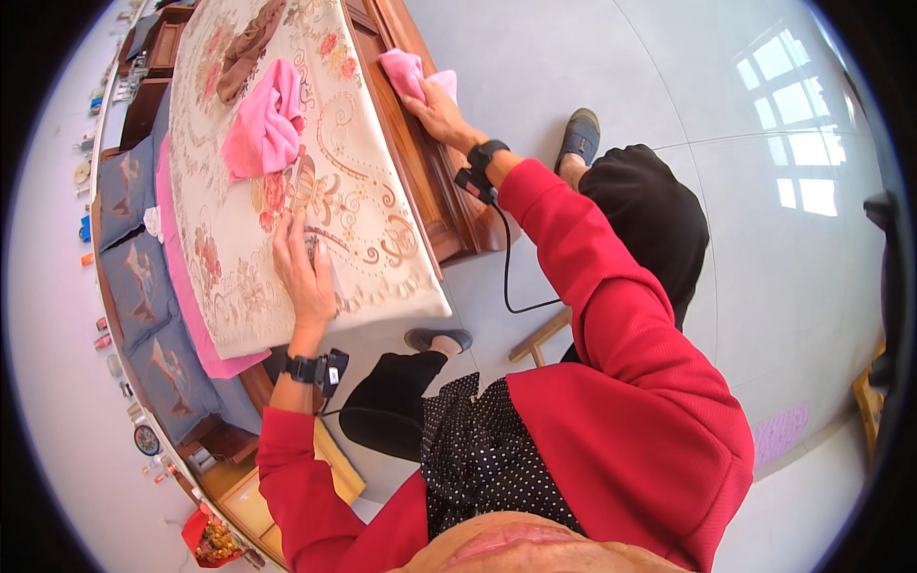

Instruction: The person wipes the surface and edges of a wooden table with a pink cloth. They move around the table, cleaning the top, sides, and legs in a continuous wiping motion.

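Note:
My right hand grips a bunched pink cloth against the wooden side panel of the table. Part of that cloth is hidden behind my fingers. My left hand rests on the flowered tablecloth with its fingers apart and nothing in them. Beyond its fingertips a second pink cloth lies crumpled on the table. Farther along is a twisted brown cloth. Both my wrists wear black straps with small devices.
Grey cushions line a wooden sofa to the left, beside a pink cover under the tablecloth. A black cable hangs from my right wrist. A wooden stool part stands between my legs on the tiled floor.

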Demonstrator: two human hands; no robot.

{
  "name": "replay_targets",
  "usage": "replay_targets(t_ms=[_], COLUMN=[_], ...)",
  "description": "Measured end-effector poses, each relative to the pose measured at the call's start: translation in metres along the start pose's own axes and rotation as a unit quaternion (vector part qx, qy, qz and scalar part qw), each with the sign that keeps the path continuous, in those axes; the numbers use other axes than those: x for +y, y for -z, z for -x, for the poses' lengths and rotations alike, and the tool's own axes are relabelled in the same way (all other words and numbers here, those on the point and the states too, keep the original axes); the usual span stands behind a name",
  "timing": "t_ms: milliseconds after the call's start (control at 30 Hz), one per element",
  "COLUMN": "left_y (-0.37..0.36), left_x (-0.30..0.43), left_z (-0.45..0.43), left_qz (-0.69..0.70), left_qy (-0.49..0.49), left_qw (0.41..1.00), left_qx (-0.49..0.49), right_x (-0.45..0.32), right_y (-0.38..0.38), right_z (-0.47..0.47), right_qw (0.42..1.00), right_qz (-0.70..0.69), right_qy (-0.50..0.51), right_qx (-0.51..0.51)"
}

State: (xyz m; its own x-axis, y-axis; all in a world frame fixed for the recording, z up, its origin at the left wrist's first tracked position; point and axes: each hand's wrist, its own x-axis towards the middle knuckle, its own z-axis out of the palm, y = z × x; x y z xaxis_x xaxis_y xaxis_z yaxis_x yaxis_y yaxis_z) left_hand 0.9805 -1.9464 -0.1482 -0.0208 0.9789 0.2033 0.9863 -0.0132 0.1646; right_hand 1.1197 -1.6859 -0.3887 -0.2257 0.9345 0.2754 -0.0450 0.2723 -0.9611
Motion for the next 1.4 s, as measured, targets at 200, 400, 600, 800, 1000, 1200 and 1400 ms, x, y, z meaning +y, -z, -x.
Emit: replay_targets(t_ms=[200, 400, 600, 800, 1000, 1200, 1400], left_y=[-0.005, -0.009, -0.010, -0.013, -0.015, -0.014, -0.011], left_x=[-0.006, -0.011, -0.013, -0.018, -0.022, -0.021, -0.016], left_z=[0.004, 0.003, 0.003, 0.003, 0.003, 0.002, 0.002], left_qz=[0.005, -0.001, 0.005, -0.001, -0.004, -0.010, -0.016], left_qy=[-0.018, -0.016, -0.032, -0.029, -0.024, -0.019, -0.012], left_qw=[1.000, 0.999, 0.998, 0.998, 0.998, 0.998, 0.999], left_qx=[0.025, 0.043, 0.052, 0.056, 0.057, 0.053, 0.035], right_x=[-0.035, -0.055, -0.076, -0.089, -0.097, -0.071, -0.019], right_y=[0.013, 0.021, 0.031, 0.039, 0.043, 0.030, 0.020], right_z=[0.083, 0.143, 0.204, 0.249, 0.258, 0.234, 0.171], right_qw=[1.000, 0.999, 0.998, 0.999, 0.993, 0.994, 0.992], right_qz=[-0.015, -0.017, 0.012, -0.033, -0.050, -0.058, -0.054], right_qy=[-0.003, -0.024, -0.057, -0.038, -0.103, -0.080, -0.102], right_qx=[0.020, 0.025, 0.012, 0.015, -0.006, 0.046, 0.055])
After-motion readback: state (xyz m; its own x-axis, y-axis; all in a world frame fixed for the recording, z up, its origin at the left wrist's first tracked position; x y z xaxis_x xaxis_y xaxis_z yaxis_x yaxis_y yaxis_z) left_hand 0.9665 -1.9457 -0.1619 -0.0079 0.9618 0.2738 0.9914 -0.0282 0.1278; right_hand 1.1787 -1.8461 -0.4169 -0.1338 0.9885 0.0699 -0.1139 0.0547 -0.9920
